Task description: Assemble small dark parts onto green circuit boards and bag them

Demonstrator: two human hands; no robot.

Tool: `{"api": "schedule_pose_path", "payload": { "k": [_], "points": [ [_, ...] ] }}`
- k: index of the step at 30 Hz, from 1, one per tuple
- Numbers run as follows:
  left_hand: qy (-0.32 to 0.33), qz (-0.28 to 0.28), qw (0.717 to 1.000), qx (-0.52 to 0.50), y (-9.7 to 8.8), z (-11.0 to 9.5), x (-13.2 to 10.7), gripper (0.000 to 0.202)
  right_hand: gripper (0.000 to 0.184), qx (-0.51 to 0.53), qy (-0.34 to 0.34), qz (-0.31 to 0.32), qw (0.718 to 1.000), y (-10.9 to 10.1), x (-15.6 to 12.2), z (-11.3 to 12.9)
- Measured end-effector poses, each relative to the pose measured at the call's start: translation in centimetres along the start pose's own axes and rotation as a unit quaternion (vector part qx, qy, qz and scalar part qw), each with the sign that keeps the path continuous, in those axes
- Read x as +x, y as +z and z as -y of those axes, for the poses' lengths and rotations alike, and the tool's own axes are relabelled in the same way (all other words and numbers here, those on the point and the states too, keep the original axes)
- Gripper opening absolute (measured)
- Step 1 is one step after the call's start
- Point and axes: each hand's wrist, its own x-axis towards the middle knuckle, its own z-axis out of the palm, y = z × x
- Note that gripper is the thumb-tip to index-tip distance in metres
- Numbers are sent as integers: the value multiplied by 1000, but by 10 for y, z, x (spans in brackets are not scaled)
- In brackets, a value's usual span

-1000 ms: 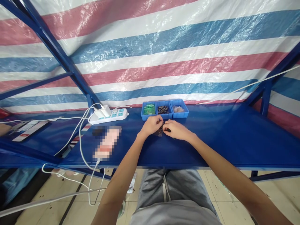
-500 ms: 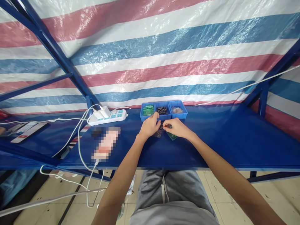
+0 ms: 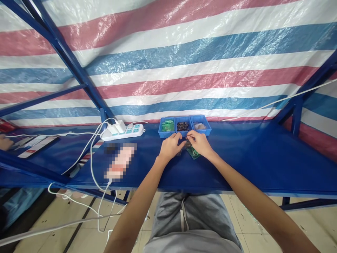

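Note:
My left hand (image 3: 170, 147) is over the table with its fingers bent and thumb close by. Beneath it shows a small part of a clear plastic bag (image 3: 180, 152). What its fingertips hold is too small to make out. Close beside it, my right hand (image 3: 201, 143) is closed in a pinch on something tiny that I cannot identify. Under the right hand lies a small packet with green contents (image 3: 193, 152). Just behind both hands stand joined blue bins: one with green packets (image 3: 167, 125), one with small dark parts (image 3: 182, 126), one with clear bags (image 3: 199, 125).
A white power strip (image 3: 123, 131) with plugs and white cables lies on the blue table (image 3: 252, 158) to the left. Nearer sits a blurred-out pinkish object (image 3: 121, 161) with a cable. At far left are a phone-like device (image 3: 38, 147) and another person's hand (image 3: 5, 143).
My right hand has shifted up toward the bins, its fingertips now at their front edge. My left hand has moved slightly right, covering more of the clear bag. The view has shifted slightly.

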Motion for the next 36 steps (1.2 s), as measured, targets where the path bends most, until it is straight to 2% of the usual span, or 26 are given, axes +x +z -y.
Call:
{"api": "schedule_pose_path", "payload": {
  "k": [5,11,18,22,25,32,36],
  "points": [
    [11,-17,1000,-15,9,4,-4,21,14,26,-16,4,1000,6,0,8],
    [39,-41,998,-40,13,9,-3,28,16,53,20,13,998,3,1,8],
    [76,-18,993,-88,8,11,-3,31,22,45,-7,55,997,1,1,8],
    [75,-22,992,-102,8,12,-3,28,13,-16,-35,57,998,2,1,8],
    [73,-24,992,-103,7,11,-2,25,15,-65,-51,62,995,2,1,7],
    [46,-11,997,-64,1,5,-4,24,18,-75,-37,53,995,3,1,4],
    [59,2,997,-54,0,5,-4,26,22,-83,-35,57,994,3,1,6]
  ]
}}
